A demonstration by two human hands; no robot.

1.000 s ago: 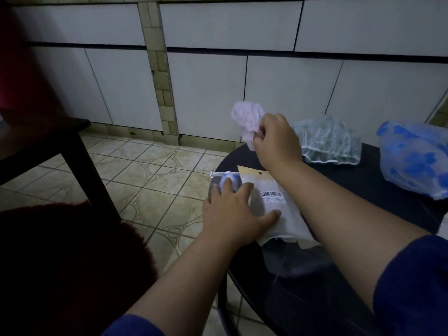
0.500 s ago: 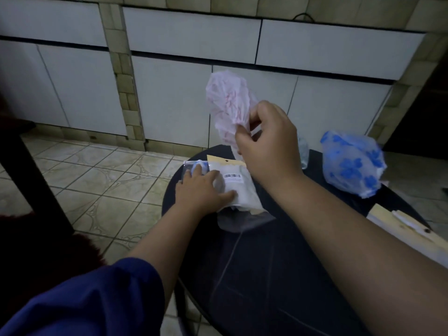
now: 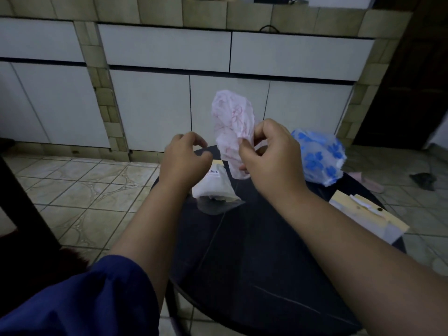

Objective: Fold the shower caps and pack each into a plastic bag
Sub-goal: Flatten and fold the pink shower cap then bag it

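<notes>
My right hand point(image 3: 269, 154) pinches a pink-patterned shower cap point(image 3: 231, 122) and holds it up above the round black table point(image 3: 254, 251). My left hand point(image 3: 185, 158) hovers just left of the cap with fingers loosely curled, holding nothing. Below the hands a packed plastic bag with a barcode label point(image 3: 214, 185) lies on the table. A blue-flowered shower cap point(image 3: 317, 156) sits at the table's far right.
Several flat plastic bags with tan header cards point(image 3: 363, 214) lie at the table's right edge. White cabinet doors point(image 3: 155, 110) stand behind, above a tiled floor point(image 3: 84, 190). A dark table leg point(image 3: 26, 214) is at the left.
My left hand has lifted off the packed bag and risen toward the pink cap. My right hand has brought the cap closer. The view has tilted and the green cap is out of sight.
</notes>
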